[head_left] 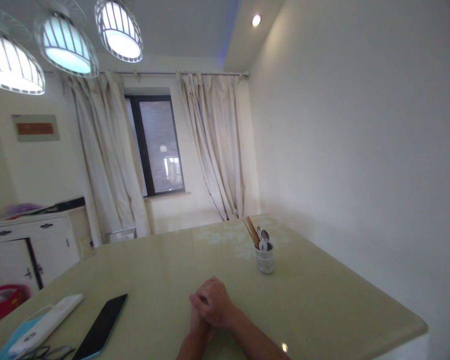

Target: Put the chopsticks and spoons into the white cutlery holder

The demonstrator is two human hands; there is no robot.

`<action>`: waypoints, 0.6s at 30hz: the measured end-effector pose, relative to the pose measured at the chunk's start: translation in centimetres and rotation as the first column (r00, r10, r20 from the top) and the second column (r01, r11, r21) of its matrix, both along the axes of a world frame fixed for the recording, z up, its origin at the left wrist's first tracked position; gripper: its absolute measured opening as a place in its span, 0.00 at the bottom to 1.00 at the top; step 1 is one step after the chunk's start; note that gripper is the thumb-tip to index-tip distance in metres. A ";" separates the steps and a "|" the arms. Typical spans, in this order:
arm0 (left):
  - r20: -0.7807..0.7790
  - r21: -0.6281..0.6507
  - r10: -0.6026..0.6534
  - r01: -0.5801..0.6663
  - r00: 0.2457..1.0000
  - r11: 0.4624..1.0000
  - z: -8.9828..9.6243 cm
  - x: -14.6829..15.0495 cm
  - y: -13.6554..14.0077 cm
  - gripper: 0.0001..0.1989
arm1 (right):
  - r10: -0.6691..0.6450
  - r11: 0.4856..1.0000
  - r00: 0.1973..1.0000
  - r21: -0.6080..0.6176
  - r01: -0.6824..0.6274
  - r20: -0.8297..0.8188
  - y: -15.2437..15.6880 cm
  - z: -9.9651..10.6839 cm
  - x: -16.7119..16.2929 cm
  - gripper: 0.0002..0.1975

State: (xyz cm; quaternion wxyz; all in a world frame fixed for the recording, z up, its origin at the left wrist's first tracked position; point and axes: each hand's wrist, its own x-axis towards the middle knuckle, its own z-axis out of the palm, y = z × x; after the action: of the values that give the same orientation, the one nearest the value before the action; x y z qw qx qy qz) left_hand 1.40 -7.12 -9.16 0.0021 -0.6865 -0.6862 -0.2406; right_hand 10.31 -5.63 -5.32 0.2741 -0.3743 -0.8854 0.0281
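Observation:
My right hand (215,302) is closed over my left hand (198,320), and both rest together on the tabletop near the front edge of view. The left hand lies mostly underneath, with its fingers hidden. No object shows between the two. Beyond them, to the right, stands a white utensil holder (265,262) with a pierced pattern. Wooden chopsticks (252,233) lean to the left in it, beside several spoons (264,235). Neither hand touches the holder.
On the table (153,270) at left lie a black-screened phone (102,327), a long white device (48,322), a light blue item (20,335) and cables (54,352). A white cabinet (56,245) and red basket (7,302) stand beyond the left edge. A wall (360,150) borders the right.

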 end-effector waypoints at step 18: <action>-0.117 -0.107 0.037 -0.050 0.993 0.993 1.2 1.3 -0.7 0.31 | -0.697 0.623 0.345 -0.292 0.726 -0.628 9.5 -2.7 17.8 0.55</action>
State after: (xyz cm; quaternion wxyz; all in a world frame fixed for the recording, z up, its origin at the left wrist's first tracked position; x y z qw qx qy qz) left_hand 2.67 -7.81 -7.94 0.0089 -0.6832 -0.7118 -0.1628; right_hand 28.10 3.91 -8.03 0.5744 -0.6754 -0.4617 0.0267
